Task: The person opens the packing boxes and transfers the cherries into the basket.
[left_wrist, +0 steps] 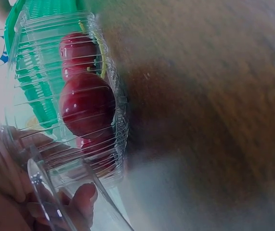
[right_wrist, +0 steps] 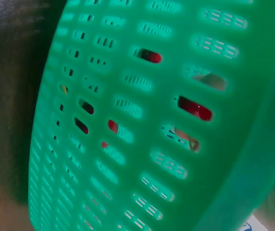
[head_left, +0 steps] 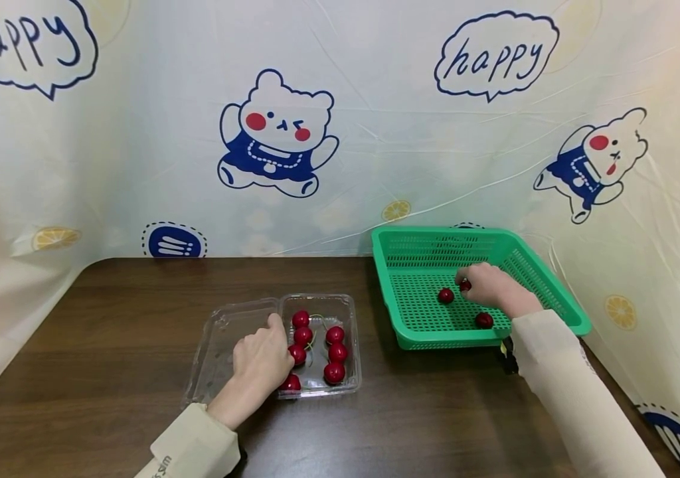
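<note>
On the left, a clear plastic clamshell box [head_left: 356, 358] lies with its lid [head_left: 216, 338] folded back on the table. Several dark red cherries [head_left: 335, 372], some with green stems, sit inside in two rough rows. My left hand [head_left: 261, 358] holds the box's hinge side; in the left wrist view, fingers and thumb curl about the clear plastic. Over to the right, my right hand [head_left: 489, 287] reaches into a green basket [head_left: 435, 337] and pinches a cherry [head_left: 465, 285]. Two other cherries rest on the basket floor, one left [head_left: 445, 295] and one nearer [head_left: 484, 320]. The basket wall mostly hides this hand in the right wrist view.
Both containers stand on a dark brown wooden table [head_left: 107, 345]. A printed cloth [head_left: 376, 146] with bears and lettering hangs behind and along the sides. The basket's raised slotted walls surround the right hand's fingers.
</note>
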Demonstrator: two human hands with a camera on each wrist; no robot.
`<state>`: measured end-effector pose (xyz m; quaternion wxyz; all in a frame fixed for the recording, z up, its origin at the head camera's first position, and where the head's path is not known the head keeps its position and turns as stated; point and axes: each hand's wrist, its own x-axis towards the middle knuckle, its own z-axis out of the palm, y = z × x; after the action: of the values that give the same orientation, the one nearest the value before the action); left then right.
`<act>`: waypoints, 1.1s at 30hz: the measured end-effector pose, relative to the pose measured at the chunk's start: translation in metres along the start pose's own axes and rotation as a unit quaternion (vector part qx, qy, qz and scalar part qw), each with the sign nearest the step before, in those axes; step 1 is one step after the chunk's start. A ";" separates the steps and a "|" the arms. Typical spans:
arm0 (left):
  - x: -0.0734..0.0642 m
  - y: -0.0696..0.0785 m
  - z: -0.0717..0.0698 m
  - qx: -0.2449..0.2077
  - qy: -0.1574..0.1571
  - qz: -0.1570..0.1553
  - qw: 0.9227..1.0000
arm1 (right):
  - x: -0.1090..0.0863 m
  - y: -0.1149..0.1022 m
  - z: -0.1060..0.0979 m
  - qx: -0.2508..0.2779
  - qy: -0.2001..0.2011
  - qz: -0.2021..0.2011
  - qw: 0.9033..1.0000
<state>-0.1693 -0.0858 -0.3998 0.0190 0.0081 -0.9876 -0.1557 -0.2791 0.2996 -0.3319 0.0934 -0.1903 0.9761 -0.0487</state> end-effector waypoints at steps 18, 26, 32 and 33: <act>0.001 0.000 0.000 0.001 -0.007 -0.006 1.000 | 0.004 0.000 0.012 -0.004 -0.026 0.008 1.000; 0.000 0.000 0.000 -0.001 -0.004 -0.004 1.000 | 0.003 0.000 0.012 -0.010 -0.035 0.012 0.999; 0.000 0.000 0.000 -0.004 -0.004 -0.006 1.000 | 0.003 0.000 0.009 -0.012 -0.035 0.016 0.999; 0.000 0.000 0.000 -0.004 -0.003 -0.007 1.000 | 0.004 0.000 0.009 -0.012 -0.034 0.015 0.999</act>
<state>-0.1693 -0.0864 -0.3997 0.0146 0.0142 -0.9869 -0.1601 -0.2808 0.2979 -0.3409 0.1246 -0.1785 0.9756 -0.0294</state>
